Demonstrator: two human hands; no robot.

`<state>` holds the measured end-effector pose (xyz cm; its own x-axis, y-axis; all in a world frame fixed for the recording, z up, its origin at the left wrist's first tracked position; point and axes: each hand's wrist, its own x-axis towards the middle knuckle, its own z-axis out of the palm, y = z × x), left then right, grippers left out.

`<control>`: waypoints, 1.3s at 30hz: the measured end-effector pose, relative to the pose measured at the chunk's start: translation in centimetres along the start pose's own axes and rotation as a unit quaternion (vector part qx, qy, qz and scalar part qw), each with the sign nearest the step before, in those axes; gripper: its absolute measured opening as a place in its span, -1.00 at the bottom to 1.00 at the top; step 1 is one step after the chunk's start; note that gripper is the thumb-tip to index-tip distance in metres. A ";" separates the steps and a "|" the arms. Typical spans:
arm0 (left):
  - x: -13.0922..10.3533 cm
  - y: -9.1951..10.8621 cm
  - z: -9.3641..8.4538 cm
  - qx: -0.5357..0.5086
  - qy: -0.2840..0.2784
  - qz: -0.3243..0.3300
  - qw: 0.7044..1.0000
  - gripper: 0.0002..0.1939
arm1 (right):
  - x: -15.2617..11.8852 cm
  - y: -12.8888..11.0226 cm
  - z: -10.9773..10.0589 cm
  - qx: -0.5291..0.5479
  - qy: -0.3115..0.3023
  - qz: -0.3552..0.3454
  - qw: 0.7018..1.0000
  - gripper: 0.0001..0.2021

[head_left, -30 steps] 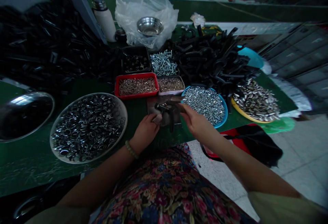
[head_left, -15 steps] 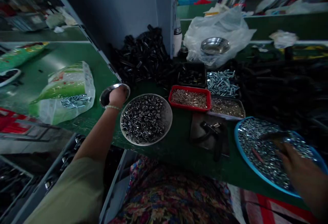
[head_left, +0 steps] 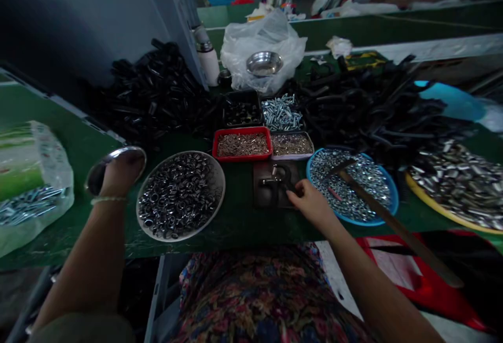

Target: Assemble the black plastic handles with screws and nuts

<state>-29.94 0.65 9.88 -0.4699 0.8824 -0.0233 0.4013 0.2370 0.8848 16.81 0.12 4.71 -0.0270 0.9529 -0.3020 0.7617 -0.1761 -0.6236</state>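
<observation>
My left hand (head_left: pixel 120 174) reaches into a shiny metal bowl (head_left: pixel 91 179); its fingers and whatever they touch are hidden inside. With closed fingers, my right hand (head_left: pixel 314 206) holds the edge of a black curved part (head_left: pixel 290 176) lying on a dark square plate (head_left: pixel 260 199). A small shiny metal piece (head_left: pixel 274 170) shows on that part. To the right, a wooden-handled hammer (head_left: pixel 379 208) rests across a blue tray (head_left: pixel 394 199) of small shiny metal pieces, its handle sticking out toward me. A reddish stick (head_left: pixel 334 193) lies among those pieces.
A round tray (head_left: pixel 222 188) of dark metal rings stands between my hands. Behind are a red tray (head_left: pixel 269 141) of small pins, silver screws (head_left: pixel 282 112) and heaps of black parts (head_left: pixel 157 91). A yellow-rimmed tray (head_left: pixel 432 204) of metal sleeves sits far right.
My right hand has left the hammer on the blue tray and moved left to the black part. My left hand stays in the bowl. The view has swung right.
</observation>
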 end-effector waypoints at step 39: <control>-16.8 3.6 13.6 -0.007 -0.062 0.048 0.997 -0.70 | 0.3 -9.6 -2.6 0.041 -0.155 -0.374 0.913 -0.63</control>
<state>-9.91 -7.82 7.16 -0.3283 0.9445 0.0047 0.4279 0.1444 0.8922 11.23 2.73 12.50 -0.7121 0.7004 0.0489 0.4038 0.4655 -0.7876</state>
